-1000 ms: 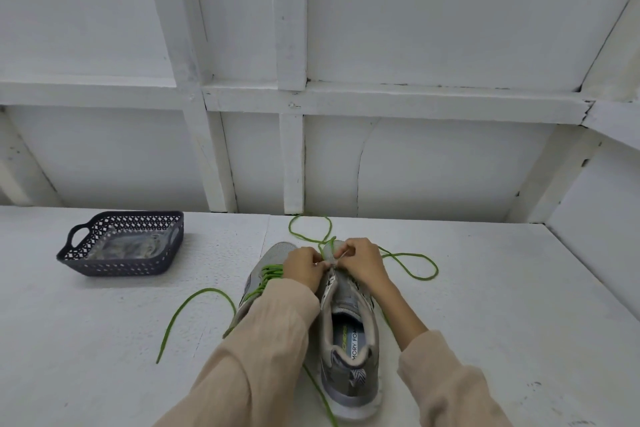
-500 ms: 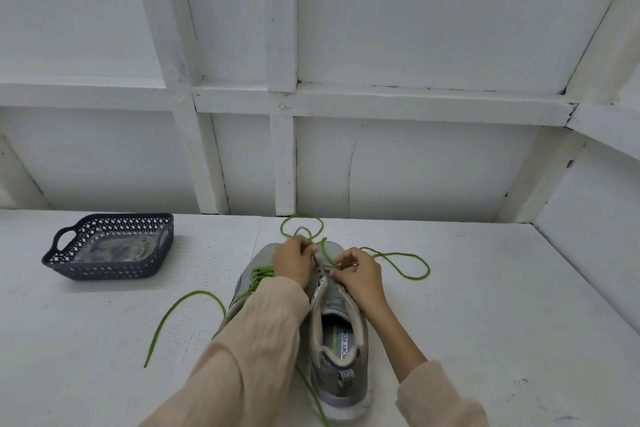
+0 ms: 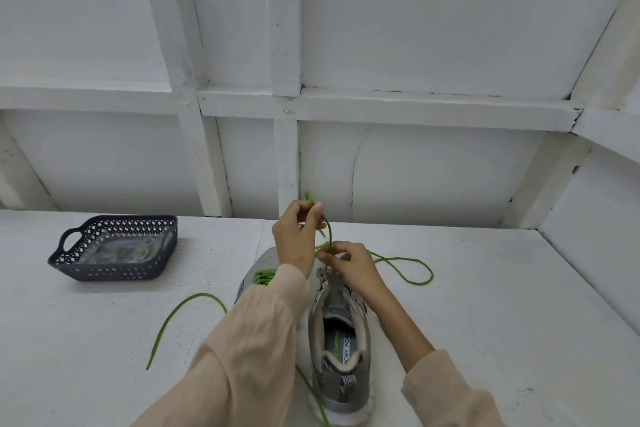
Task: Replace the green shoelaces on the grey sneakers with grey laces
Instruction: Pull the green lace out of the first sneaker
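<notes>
Between left hand (image 3: 298,241) fingertips I see green cord shoelace (image 3: 329,230) pinched; just below, right hand (image 3: 351,262) pinches same lace over grey mesh sneaker (image 3: 341,333).

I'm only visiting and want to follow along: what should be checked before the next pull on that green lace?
1. Left hand pinches the green lace, raised above the shoes: ok.
2. Right hand pinches the same lace low, at the near sneaker: ok.
3. Lace fully out of that sneaker's holes: cannot tell, the hands hide them.
4. Loose loop of lace to the right lies open, no knot: ok.
5. Other sneaker unlaced: not ok, green lace is threaded in it.
6. Grey laces ready in the basket: cannot tell; something pale lies inside.
</notes>
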Tool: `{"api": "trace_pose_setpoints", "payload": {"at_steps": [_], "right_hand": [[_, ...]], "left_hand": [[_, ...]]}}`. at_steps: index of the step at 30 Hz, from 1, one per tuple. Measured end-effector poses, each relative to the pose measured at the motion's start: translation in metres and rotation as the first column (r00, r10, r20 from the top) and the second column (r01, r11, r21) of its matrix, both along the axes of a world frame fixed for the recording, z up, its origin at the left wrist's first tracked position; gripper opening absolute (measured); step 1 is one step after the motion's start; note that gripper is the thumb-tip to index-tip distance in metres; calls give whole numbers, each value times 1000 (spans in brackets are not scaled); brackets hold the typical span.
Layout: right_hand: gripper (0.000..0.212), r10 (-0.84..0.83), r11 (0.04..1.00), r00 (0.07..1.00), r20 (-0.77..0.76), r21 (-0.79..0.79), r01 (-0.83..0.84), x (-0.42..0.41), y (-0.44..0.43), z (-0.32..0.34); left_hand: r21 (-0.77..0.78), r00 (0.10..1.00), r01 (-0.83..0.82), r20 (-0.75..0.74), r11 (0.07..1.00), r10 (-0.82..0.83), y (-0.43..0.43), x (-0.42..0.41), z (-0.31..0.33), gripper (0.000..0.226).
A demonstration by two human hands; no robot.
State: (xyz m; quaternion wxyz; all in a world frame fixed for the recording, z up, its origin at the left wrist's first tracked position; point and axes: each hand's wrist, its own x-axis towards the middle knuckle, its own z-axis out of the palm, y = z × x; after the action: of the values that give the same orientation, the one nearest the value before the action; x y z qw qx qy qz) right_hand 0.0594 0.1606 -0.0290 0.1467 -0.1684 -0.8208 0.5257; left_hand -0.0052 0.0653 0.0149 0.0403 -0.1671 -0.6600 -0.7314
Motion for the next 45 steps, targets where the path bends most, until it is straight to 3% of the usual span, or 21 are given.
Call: {"api": "trace_pose_setpoints", "payload": {"at_steps": [2, 4, 7, 9, 12, 14, 16, 19, 21, 23, 28, 30, 33, 37, 40, 42, 44, 45], "right_hand": [[15, -3, 999, 999, -38, -47, 1, 1, -2, 10], [12, 12, 998, 999, -52, -53, -15, 3, -2, 21], [21, 83, 992, 997, 3, 90, -83, 6, -2, 32], [29, 111, 977, 992, 51, 178, -119, 10, -5, 36], [27, 203, 960, 975, 86, 181, -215, 23, -13, 34], [21, 320, 939, 943, 90, 105, -328, 32, -16, 30], [28, 427, 903, 897, 118, 1, -430, 39, -16, 30], [11, 522, 853, 836, 169, -82, -516, 40, -5, 42], [28, 491, 871, 858, 148, -60, -488, 33, 7, 56], [33, 412, 910, 905, 104, 7, -415, 25, 20, 73], [8, 207, 924, 977, 47, 317, -212, 16, 31, 117], [7, 108, 897, 994, 1, 432, -98, 23, 24, 130], [7, 37, 857, 997, 65, 511, -65, 37, 12, 134], [8, 41, 861, 998, 39, 505, -55, 60, -11, 122], [5, 137, 858, 989, 59, 491, -148, 74, -24, 113], [6, 220, 935, 975, -7, 288, -209, 78, -16, 117], [14, 108, 991, 979, -171, 98, -93, 74, 3, 120], [20, 51, 996, 978, -202, 85, -34, 69, 15, 118]], "left_hand": [[20, 998, 40, 48, 999, -41, 2, 0, -1, 11], [57, 969, 126, 205, 990, -135, 1, -4, -5, 19], [-43, 824, 467, 385, 883, -416, -6, -5, -7, 42], [-39, 717, 623, 428, 781, -550, -10, 1, -4, 39], [192, 625, 618, 468, 762, -625, -11, -1, 8, 28], [378, 543, 581, 481, 721, -689, -12, -6, 24, 25], [534, 445, 530, 487, 659, -752, -15, -8, 40, 25], [645, 289, 528, 475, 553, -831, -26, 1, 59, 15], [638, 201, 596, 470, 488, -860, -32, 12, 61, 20], [511, 193, 715, 513, 478, -837, -34, 23, 56, 19], [289, 180, 856, 611, 428, -771, -32, 27, 42, 38], [313, 148, 858, 610, 408, -779, -32, 25, 37, 43], [485, 98, 792, 500, 372, -860, -30, 23, 30, 34], [647, 102, 669, 410, 367, -907, -31, 21, 30, 14], [520, 207, 715, 480, 467, -853, -29, 31, 35, 33], [434, 281, 734, 507, 523, -815, -28, 37, 35, 41], [430, 289, 718, 531, 547, -797, -31, 38, 35, 39], [445, 266, 720, 532, 533, -804, -32, 38, 36, 39]]}}
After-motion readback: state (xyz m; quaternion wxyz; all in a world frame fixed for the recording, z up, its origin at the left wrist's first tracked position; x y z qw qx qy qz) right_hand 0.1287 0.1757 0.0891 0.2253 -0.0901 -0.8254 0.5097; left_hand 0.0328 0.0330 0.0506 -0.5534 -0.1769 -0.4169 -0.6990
